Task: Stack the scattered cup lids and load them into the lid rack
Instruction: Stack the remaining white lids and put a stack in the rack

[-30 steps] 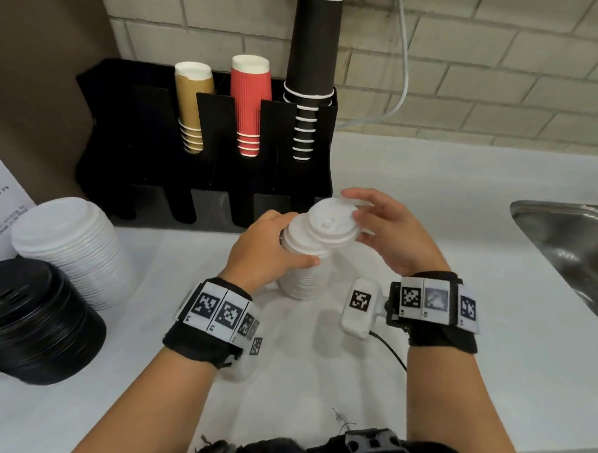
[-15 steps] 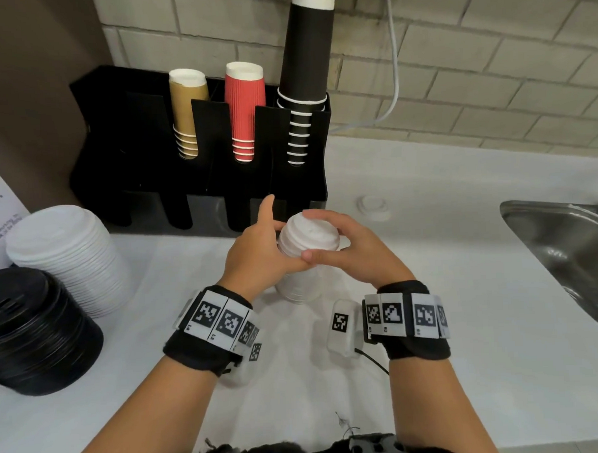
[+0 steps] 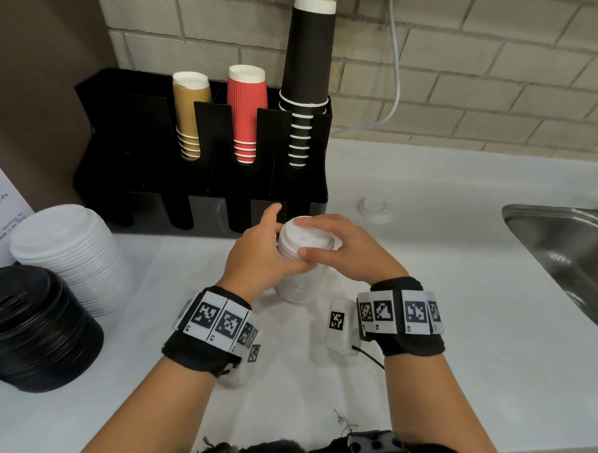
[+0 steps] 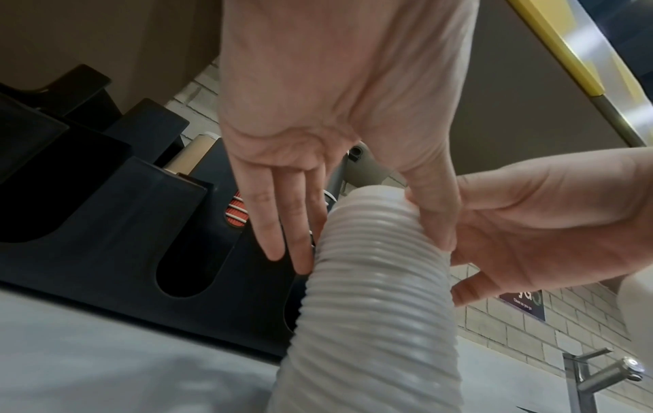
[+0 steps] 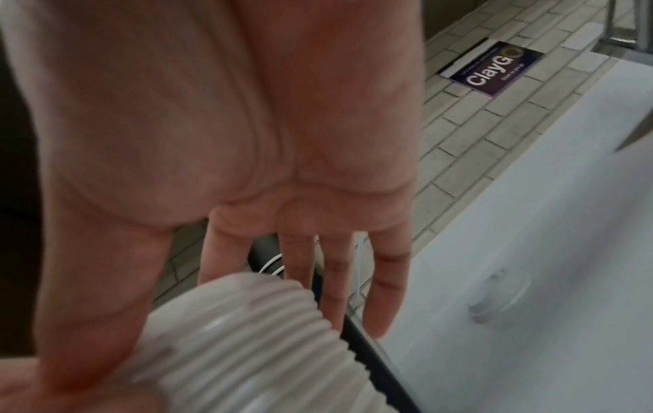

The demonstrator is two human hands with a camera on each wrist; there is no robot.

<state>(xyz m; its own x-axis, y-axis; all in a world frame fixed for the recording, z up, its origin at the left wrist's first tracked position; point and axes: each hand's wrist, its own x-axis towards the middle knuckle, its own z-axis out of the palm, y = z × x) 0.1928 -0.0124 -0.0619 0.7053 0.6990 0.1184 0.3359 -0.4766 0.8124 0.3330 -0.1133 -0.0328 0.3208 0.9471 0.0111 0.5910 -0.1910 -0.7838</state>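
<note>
The lid stack [image 3: 301, 260] stands upright on the desk [image 3: 466, 321] just before the rack [image 3: 199, 169]. A second ago the right hand [image 3: 343, 255] held a loose lid tilted over the top; now that lid sits on the stack, with the fingers and thumb curled over the top rim. The left hand [image 3: 261, 258] steadies the side: its thumb lies along the ribs, while its fingers look straight beside the stack in the wrist view, though blur leaves their contact uncertain. So the stack has likely gained one lid. One lid [image 3: 374, 207] lies alone far right on the desk, probably next. Near left stand white lids [image 3: 69, 257] and black lids [image 3: 31, 327].
</note>
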